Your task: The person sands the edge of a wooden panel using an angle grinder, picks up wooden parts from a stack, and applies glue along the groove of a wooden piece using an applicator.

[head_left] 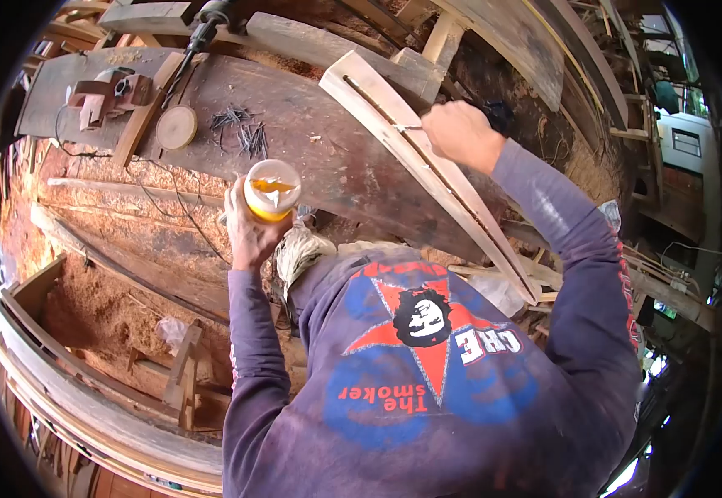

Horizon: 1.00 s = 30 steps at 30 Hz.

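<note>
My left hand (247, 228) is wrapped around a clear round plastic jar (273, 189) with amber-yellow stuff inside; a whitish pointed shape shows within it. My right hand (465, 135) is closed in a fist over the upper part of a long pale wooden board (427, 168). A thin, light stick (411, 128) sticks out from that fist, its tip at the dark slot running along the board. The board lies slanted across the dark workbench plank (319, 141), narrowing toward my body. What the right fingers enclose is mostly hidden.
On the bench lie a pile of dark nails (249, 137), a round wooden disc (177, 127), a wooden hand plane (108, 95) and a drill with a long bit (180, 79). Sawdust (95, 307) covers the ground, with timber frames (182, 373) at the left.
</note>
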Motion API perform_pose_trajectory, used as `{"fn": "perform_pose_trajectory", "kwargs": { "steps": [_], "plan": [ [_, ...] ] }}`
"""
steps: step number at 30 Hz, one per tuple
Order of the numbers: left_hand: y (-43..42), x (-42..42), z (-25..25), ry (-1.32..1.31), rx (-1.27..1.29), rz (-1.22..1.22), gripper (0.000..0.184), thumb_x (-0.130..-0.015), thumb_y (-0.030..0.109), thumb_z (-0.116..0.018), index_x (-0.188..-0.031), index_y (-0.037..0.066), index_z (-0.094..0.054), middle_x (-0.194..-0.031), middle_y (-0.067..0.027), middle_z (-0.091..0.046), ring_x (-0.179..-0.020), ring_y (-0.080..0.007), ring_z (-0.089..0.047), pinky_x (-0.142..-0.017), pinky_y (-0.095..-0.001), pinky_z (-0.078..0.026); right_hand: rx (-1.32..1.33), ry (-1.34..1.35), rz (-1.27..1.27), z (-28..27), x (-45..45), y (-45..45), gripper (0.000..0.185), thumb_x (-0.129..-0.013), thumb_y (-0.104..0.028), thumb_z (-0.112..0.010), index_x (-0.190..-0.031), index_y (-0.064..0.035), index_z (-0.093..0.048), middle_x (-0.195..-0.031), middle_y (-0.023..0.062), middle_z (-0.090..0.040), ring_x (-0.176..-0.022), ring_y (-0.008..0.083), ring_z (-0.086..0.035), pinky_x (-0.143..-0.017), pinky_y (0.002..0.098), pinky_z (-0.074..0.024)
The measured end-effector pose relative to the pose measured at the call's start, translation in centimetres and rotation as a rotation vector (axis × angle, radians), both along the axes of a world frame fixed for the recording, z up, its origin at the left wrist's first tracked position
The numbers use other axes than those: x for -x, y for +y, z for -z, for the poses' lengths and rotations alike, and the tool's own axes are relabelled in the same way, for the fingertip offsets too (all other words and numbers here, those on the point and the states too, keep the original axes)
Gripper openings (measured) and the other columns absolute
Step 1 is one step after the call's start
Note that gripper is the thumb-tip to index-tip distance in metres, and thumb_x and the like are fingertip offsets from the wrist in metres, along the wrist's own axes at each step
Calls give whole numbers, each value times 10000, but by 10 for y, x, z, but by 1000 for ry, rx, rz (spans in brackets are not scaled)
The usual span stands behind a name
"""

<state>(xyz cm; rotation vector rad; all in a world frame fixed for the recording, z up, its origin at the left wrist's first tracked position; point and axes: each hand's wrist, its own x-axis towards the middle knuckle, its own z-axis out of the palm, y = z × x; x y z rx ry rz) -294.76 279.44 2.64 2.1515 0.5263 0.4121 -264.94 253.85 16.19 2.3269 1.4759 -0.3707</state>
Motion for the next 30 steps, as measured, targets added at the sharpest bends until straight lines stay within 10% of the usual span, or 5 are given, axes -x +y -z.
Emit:
{"fn": "perform_pose_trajectory", "kwargs": {
  "steps": [20, 26, 30],
  "plan": [
    [-35, 78, -17, 9, 19, -269, 924, -669, 272, -889, -1429, 8, -434, -1320, -221, -524, -1233, -416, -520, -1067, -499, -429, 343, 78, -346, 8, 49, -102, 138, -786, -152, -683, -675, -102, -748, -684, 151, -721, -681, 307, -755, -602, 419, -595],
    [-91, 101, -14, 82, 67, -301, 962, -652, 268, -890, -1442, 5, -408, -1313, -225, -520, -1230, -427, -522, -1064, -504, -433, 130, -25, -269, 11, 6, -61, 301, -886, -312, -744, -777, -32, -748, -807, 173, -728, -759, 323, -750, -645, 436, -588],
    [-109, 109, -20, 78, 126, -324, 964, -659, 265, -889, -1448, 0, -403, -1313, -233, -527, -1241, -424, -517, -1073, -497, -425, -71, -114, -247, 17, -16, 18, 191, -877, -138, -642, -815, 1, -757, -832, 196, -745, -777, 350, -761, -654, 458, -608]
  ]
}}
